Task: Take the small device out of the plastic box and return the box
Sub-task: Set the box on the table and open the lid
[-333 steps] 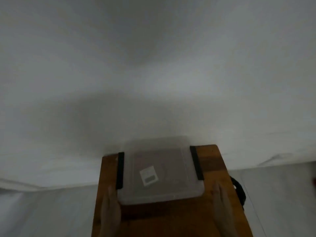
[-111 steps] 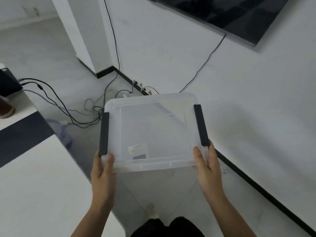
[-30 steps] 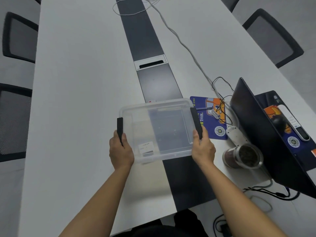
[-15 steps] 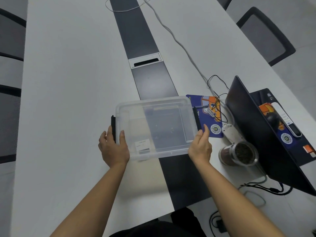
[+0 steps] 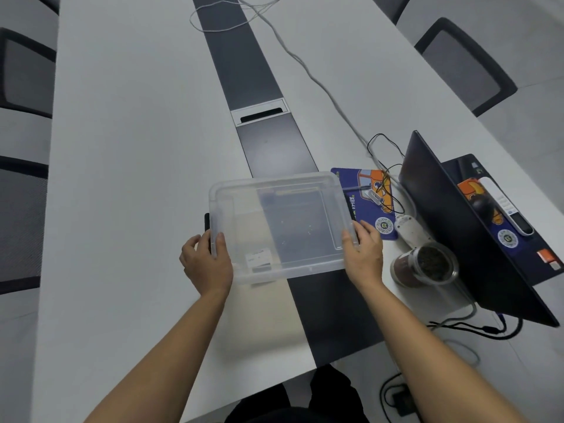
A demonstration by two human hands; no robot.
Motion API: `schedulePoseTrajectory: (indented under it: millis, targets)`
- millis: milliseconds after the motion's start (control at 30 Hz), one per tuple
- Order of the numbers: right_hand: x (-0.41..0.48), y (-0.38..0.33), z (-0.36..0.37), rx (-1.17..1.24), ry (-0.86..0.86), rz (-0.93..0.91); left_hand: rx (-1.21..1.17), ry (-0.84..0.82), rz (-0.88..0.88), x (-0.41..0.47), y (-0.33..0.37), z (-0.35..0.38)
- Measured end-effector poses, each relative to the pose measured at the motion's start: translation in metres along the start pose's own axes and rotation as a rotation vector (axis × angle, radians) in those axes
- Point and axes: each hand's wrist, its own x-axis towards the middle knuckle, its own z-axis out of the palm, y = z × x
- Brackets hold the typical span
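A clear plastic box (image 5: 283, 193) with a lid and black side latches sits on the long white table (image 5: 131, 148), over its dark centre strip. My left hand (image 5: 206, 264) grips the box's left edge at the black latch (image 5: 207, 222). My right hand (image 5: 363, 254) holds its right edge near the front corner. A white label (image 5: 258, 257) shows through the front of the box. I cannot make out a small device inside.
To the right lie a blue mouse pad (image 5: 367, 203) with cables, a white power strip (image 5: 410, 228), a glass jar (image 5: 425, 265) and an open dark laptop (image 5: 467, 227). Office chairs (image 5: 464, 62) stand along both table sides. A cable port (image 5: 261, 112) sits in the strip.
I carried the box from a wooden stand across the room and brought it down onto the table. In the last half second my hands shifted along the box's side edges.
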Motion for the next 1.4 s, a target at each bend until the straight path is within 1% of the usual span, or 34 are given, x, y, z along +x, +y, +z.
schedulePoseTrajectory:
  millis: [67,167,267,367,400,467,567,767,900,967,1033,1100,1167,1233,1300,1333,1400]
  targets:
    - [-0.013,0.0,-0.01,0.053,0.024,0.004,-0.08,0.0,0.006,-0.012,0.004,-0.01]
    - [-0.042,0.001,-0.02,0.166,0.068,0.086,-0.217,-0.036,0.053,-0.039,0.006,-0.025]
    - [-0.077,0.013,-0.023,0.258,0.154,0.186,-0.247,-0.049,0.089,-0.072,-0.004,-0.038]
    - [-0.112,0.033,-0.019,0.286,0.259,0.281,-0.258,-0.122,0.103,-0.106,-0.022,-0.046]
    - [-0.121,0.039,-0.018,0.283,0.264,0.293,-0.251,-0.143,0.118,-0.113,-0.028,-0.048]
    - [-0.14,0.055,-0.016,0.265,0.234,0.326,-0.202,-0.205,0.147,-0.13,-0.045,-0.051]
    - [-0.164,0.087,-0.014,0.187,0.157,0.377,-0.101,-0.293,0.146,-0.153,-0.075,-0.052]
    - [-0.177,0.122,-0.014,-0.01,0.005,0.402,0.158,-0.461,0.077,-0.182,-0.123,-0.054]
    - [-0.166,0.13,-0.01,-0.2,-0.123,0.31,0.235,-0.531,-0.049,-0.177,-0.125,-0.043]
    - [-0.159,0.132,-0.007,-0.346,-0.186,0.257,0.357,-0.596,-0.061,-0.171,-0.124,-0.035]
    - [-0.155,0.128,-0.006,-0.437,-0.217,0.246,0.464,-0.66,-0.046,-0.164,-0.121,-0.032]
    - [-0.151,0.12,-0.007,-0.464,-0.232,0.255,0.48,-0.68,-0.044,-0.156,-0.115,-0.032]
    - [-0.146,0.107,-0.008,-0.405,-0.21,0.222,0.407,-0.618,-0.04,-0.144,-0.104,-0.036]
    - [-0.137,0.085,-0.008,-0.309,-0.118,0.085,0.312,-0.471,0.041,-0.13,-0.09,-0.043]
    - [-0.123,0.058,-0.006,-0.236,-0.014,-0.106,0.262,-0.327,0.212,-0.113,-0.075,-0.051]
    - [-0.115,0.041,-0.005,-0.205,0.021,-0.196,0.244,-0.283,0.305,-0.105,-0.069,-0.054]
    - [-0.096,0.009,0.0,-0.17,0.035,-0.337,0.253,-0.261,0.466,-0.089,-0.059,-0.058]
